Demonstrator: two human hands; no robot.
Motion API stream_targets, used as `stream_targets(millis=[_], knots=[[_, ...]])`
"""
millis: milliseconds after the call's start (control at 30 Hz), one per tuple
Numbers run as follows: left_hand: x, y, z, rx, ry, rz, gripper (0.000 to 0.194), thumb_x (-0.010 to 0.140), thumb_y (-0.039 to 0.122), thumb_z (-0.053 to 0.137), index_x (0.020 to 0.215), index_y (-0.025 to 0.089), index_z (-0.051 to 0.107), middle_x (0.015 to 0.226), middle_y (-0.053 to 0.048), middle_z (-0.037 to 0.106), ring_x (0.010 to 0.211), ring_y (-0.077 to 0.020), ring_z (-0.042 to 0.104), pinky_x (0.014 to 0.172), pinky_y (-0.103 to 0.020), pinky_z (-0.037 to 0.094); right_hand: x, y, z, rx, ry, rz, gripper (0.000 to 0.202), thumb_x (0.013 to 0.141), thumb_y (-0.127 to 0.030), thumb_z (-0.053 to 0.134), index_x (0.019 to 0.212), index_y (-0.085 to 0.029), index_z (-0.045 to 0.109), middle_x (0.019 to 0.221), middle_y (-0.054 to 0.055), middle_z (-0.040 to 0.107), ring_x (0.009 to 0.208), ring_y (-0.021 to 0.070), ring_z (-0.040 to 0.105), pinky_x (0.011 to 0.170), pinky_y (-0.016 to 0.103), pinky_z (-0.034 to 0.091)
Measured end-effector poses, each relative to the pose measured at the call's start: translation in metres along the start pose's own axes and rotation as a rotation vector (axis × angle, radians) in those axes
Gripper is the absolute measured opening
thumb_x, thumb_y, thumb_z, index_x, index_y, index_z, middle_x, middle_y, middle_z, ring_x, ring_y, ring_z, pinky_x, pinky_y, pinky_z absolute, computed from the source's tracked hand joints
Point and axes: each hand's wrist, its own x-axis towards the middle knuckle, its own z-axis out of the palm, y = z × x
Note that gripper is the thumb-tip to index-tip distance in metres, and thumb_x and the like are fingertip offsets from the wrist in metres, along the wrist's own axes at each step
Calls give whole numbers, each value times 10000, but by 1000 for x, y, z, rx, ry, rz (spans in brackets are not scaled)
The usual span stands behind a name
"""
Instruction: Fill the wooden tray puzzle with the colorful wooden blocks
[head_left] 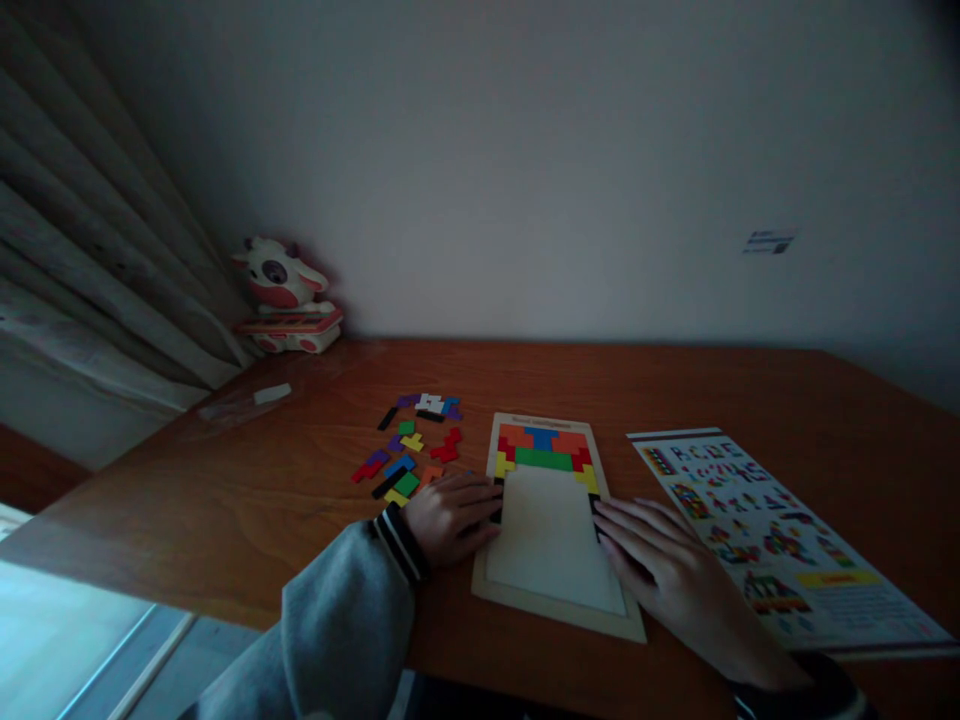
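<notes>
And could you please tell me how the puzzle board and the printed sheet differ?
The puzzle board has coloured pieces set at its far end; the printed sheet carries small pictures. The left hand and right hand touch the puzzle board, while the printed sheet lies to its right. Both lie flat on the table.

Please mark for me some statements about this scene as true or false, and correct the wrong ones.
1. The left hand and the right hand both rest at the sides of the puzzle board. True.
2. The puzzle board is completely filled with pieces. False: its lower middle part is bare.
3. Loose pieces lie left of the puzzle board. True.
4. A printed sheet lies right of the puzzle board. True.
5. The right hand is lifting the printed sheet. False: the sheet lies flat on the table.
</notes>
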Motion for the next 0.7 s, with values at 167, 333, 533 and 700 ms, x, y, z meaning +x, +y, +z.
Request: stream_targets(millis=[167, 333, 533, 700], knots=[[0, 1, 1, 48, -7, -6, 295, 946, 314, 547, 1149, 142, 675, 1194, -114, 694, 1110, -253, 655, 916, -401, 586, -1, 0, 2, -6, -25, 19, 292, 951, -255, 526, 1209, -211, 654, 1220, 60, 695, 1082, 232, 652, 943, 443, 526], [0, 2, 0, 55, -16, -24, 287, 942, 318, 546, 1135, 145, 670, 1237, -127, 665, 1102, -257, 652, 899, -406, 583, -4, 1, 4, 15, -74, 86, 339, 960, -299, 512, 1281, -233, 596, 1277, 53, 659, 1132, 226, 631, 970, 418, 528], [-17, 1, -19, 85, 80, -91, 246, 923, 221, 561, 1142, 174, 662, 1170, -103, 689, 1068, -229, 643, 903, -395, 565, -12, 3, 7, 67, -105, 185, 371, 960, -368, 492, 1315, -277, 546, 1352, 40, 600, 1172, 223, 618, 984, 391, 532], [-58, 11, -34, 191, 106, -240, 272, 909, 155, 550, 1153, 201, 659, 1156, -98, 686, 1060, -238, 630, 884, -404, 564, -40, -1, 8, 63, -20, 293, 433, 946, -442, 488, 1342, -266, 500, 1329, 64, 619, 1163, 246, 630, 932, 385, 565]])
